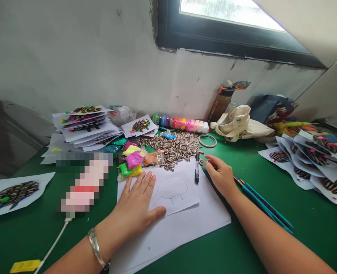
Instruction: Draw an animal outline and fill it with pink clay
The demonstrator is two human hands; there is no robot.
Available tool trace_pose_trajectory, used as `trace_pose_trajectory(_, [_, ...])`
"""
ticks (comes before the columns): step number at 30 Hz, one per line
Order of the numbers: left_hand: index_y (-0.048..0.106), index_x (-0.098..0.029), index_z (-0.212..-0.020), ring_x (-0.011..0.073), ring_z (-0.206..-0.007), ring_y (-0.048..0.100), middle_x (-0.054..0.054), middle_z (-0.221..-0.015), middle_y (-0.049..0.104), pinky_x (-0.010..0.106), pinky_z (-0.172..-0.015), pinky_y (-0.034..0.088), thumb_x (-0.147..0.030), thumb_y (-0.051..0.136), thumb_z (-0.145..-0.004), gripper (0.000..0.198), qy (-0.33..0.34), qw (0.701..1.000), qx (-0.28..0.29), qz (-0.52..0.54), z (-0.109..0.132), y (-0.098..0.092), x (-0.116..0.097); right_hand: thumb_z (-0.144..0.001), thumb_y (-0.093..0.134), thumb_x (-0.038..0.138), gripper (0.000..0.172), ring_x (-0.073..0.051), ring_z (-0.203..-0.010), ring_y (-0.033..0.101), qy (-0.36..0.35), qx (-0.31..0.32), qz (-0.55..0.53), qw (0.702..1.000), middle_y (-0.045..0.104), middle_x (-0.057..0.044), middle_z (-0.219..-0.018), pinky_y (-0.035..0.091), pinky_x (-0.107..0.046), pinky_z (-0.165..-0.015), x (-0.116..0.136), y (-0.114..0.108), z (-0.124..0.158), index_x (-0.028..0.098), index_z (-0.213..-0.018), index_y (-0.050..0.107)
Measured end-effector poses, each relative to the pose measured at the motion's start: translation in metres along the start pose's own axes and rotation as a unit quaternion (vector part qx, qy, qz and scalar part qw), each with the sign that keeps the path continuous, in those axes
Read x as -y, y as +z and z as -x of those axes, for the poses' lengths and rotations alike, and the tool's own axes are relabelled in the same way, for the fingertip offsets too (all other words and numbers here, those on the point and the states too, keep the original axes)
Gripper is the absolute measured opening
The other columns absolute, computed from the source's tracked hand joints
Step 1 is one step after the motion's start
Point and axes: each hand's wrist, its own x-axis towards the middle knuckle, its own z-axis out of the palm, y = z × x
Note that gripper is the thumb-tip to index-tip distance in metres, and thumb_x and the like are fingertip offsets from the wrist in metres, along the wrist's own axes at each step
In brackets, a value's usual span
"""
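As the head camera looked forward and down across a green tabletop, the left hand lay flat with its fingers spread apart, pressing on a white paper cutout with a pencilled animal outline, and a silver bangle circled the left wrist. That cutout sat on a larger sheet of white paper. The right hand hovered just beside a slim black pen lying at the top of the sheet, its fingers close together, slightly curled and clamped on nothing. Long blue-handled scissors lay to the right of that hand. Beyond the paper spread a heap of striped sunflower seeds, next to small plastic packets of bright modelling clay. A stack of paper sheets decorated with seeds stood to the left, and more such sheets lay fanned out on the right. A row of coloured clay tubes, a brown water bottle and a cream canvas bag lined the wall beneath a dark-framed window. A pixelated object on the left was too blurred to identify.
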Motion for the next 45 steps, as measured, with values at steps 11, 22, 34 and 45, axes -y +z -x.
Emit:
trace_pose_trajectory(11, [0.017, -0.011, -0.152, 0.0306, -0.146, 0.002, 0.011, -0.158, 0.010, 0.055, -0.116, 0.002, -0.071, 0.037, -0.083, 0.093, 0.004, 1.000, -0.002, 0.001, 0.004, -0.003, -0.003, -0.081, 0.045, 0.038, 0.035, -0.021, -0.072, 0.063, 0.038, 0.003, -0.033, 0.999, 0.072, -0.005, -0.075, 0.043, -0.029, -0.068, -0.012, 0.003, -0.007, 0.018, -0.083, 0.073])
trace_pose_trajectory(22, [0.026, -0.016, -0.150, 0.0307, -0.146, 0.010, 0.013, -0.157, 0.019, 0.053, -0.116, 0.005, -0.071, 0.038, -0.085, 0.086, 0.024, 0.997, -0.075, 0.006, 0.013, 0.006, -0.002, -0.078, 0.044, 0.043, 0.038, -0.022, -0.071, 0.063, 0.024, 0.017, -0.039, 0.999, 0.071, -0.005, -0.072, 0.042, -0.030, -0.065, -0.013, 0.004, -0.009, 0.018, -0.081, 0.072])
trace_pose_trajectory(34, [0.042, -0.016, -0.143, 0.0314, -0.142, 0.026, 0.017, -0.152, 0.033, 0.051, -0.115, 0.022, -0.064, 0.042, -0.089, 0.073, 0.028, 0.986, -0.165, 0.019, 0.017, 0.011, -0.005, -0.080, 0.042, 0.043, 0.039, -0.022, -0.074, 0.064, 0.005, 0.032, -0.046, 0.998, 0.071, -0.005, -0.074, 0.043, -0.030, -0.067, -0.017, 0.000, -0.003, 0.017, -0.083, 0.072])
trace_pose_trajectory(45, [0.068, -0.018, -0.109, 0.0236, -0.115, 0.058, 0.011, -0.115, 0.068, 0.041, -0.106, 0.041, -0.030, 0.041, -0.096, 0.033, 0.015, 0.925, -0.378, 0.037, 0.014, -0.007, 0.010, -0.078, 0.043, 0.041, 0.037, -0.026, -0.077, 0.065, -0.009, 0.027, -0.020, 0.999, 0.073, -0.006, -0.077, 0.043, -0.033, -0.068, -0.005, 0.004, 0.000, 0.020, -0.079, 0.074])
